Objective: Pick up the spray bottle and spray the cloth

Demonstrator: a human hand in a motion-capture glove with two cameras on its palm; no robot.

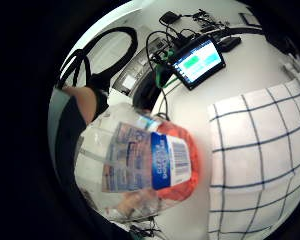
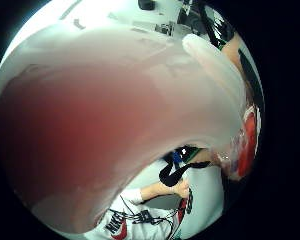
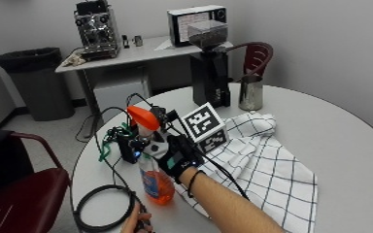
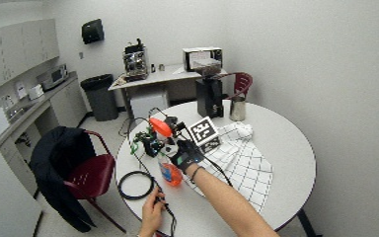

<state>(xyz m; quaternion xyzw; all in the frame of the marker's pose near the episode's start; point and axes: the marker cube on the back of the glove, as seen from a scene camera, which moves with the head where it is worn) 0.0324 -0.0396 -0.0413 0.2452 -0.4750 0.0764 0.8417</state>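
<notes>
Outside view: gloved right hand point(image 3: 177, 158) grips the spray bottle point(image 3: 153, 165) (orange liquid inside) upright on the tabletop point(image 3: 342, 141), just beside the checked cloth point(image 3: 270, 170). Little-finger palm view: its blue label point(image 1: 162, 160) is unreadable.

Bare table point(image 3: 342, 145) beyond cloth point(image 3: 264, 160); coffee grinder point(image 3: 209, 73), metal cup point(image 3: 251, 92) block far edge.

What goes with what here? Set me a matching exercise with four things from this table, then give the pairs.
Things:
1. spray bottle
2. checked cloth
3. metal cup
4. cable coil

Places or states:
A. spread flat on the table
B. gripped by the gloved right hand
C. lying near the table's front edge
D. standing beyond the cloth

Pairs: 1-B, 2-A, 3-D, 4-C
</notes>
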